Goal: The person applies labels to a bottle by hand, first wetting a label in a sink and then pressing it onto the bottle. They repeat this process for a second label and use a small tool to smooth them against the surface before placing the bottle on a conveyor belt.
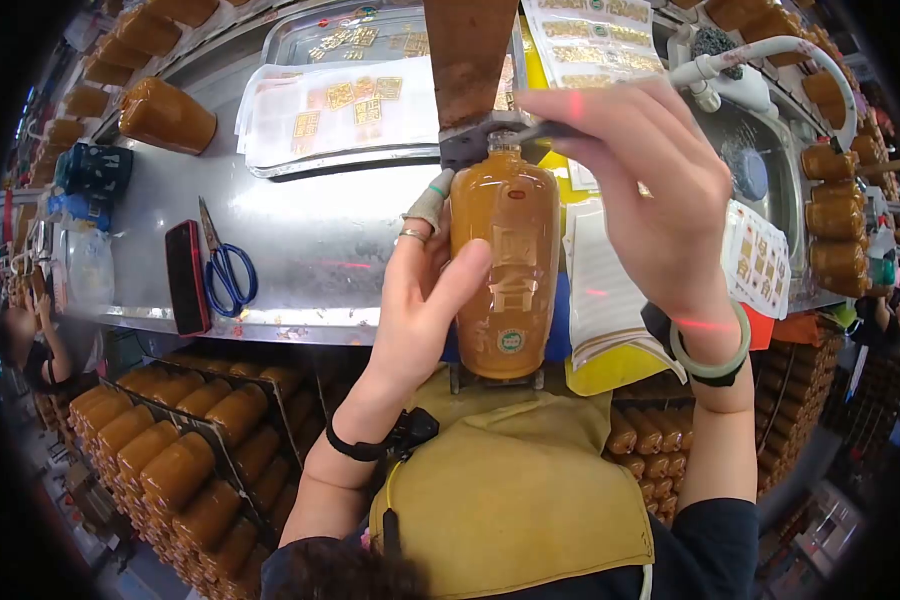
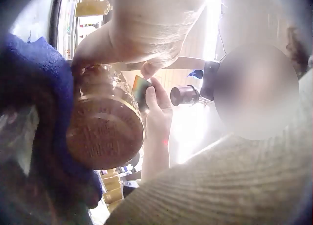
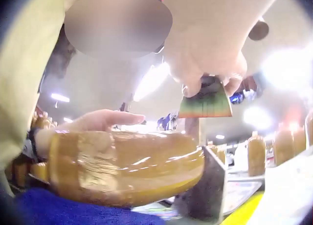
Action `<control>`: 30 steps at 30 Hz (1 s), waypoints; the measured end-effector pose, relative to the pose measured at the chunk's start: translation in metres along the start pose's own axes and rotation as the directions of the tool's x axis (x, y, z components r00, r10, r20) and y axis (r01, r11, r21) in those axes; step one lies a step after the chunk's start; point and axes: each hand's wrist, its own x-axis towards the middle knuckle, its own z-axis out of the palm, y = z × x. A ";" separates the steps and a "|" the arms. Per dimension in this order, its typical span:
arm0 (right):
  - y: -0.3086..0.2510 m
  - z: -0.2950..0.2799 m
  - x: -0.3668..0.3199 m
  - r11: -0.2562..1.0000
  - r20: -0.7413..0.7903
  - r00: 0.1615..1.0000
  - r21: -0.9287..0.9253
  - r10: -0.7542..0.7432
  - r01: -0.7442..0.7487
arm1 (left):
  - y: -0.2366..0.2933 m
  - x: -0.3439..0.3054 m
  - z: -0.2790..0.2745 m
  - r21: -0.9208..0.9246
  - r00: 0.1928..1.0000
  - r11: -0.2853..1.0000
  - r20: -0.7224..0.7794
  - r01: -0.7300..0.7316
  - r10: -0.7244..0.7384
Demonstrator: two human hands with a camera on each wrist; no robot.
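An amber bottle (image 1: 505, 270) with gold characters, a small red oval and a round green-white label lies neck-away before the person. The left hand (image 1: 415, 310) grips its left side, thumb over the front; a finger wears a light covering. Beyond the bottle's neck, the right hand (image 1: 660, 185) pinches a flat dark piece (image 1: 545, 131). In the right wrist view this piece (image 3: 205, 106) looks green and orange, held by the right hand (image 3: 210, 44) above the level of the bottle (image 3: 132, 166). The left wrist view shows the bottle's round base (image 2: 105, 134).
Trays with gold character sheets (image 1: 360, 105) stand behind. Blue scissors (image 1: 230, 278), a red-edged phone (image 1: 185, 275) and another amber bottle (image 1: 167, 116) are at left. White sheets (image 1: 610, 270) lie right, near the tap (image 1: 760, 55) and sink. Bottles fill racks (image 1: 170, 440) below.
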 end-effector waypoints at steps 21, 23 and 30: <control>-0.034 -0.004 -0.048 0.911 -0.020 0.965 0.335 0.263 -0.241 | -0.002 -0.012 0.001 0.099 0.998 0.995 0.070 -0.015 0.008; -0.031 -0.002 -0.054 0.962 -0.023 0.997 0.263 0.076 -0.067 | -0.002 -0.012 -0.004 0.008 0.998 1.000 0.064 0.000 0.000; -0.055 -0.007 -0.083 0.915 0.083 0.948 0.299 -0.308 0.271 | -0.001 -0.018 -0.003 0.053 1.000 0.999 -0.029 -0.002 0.004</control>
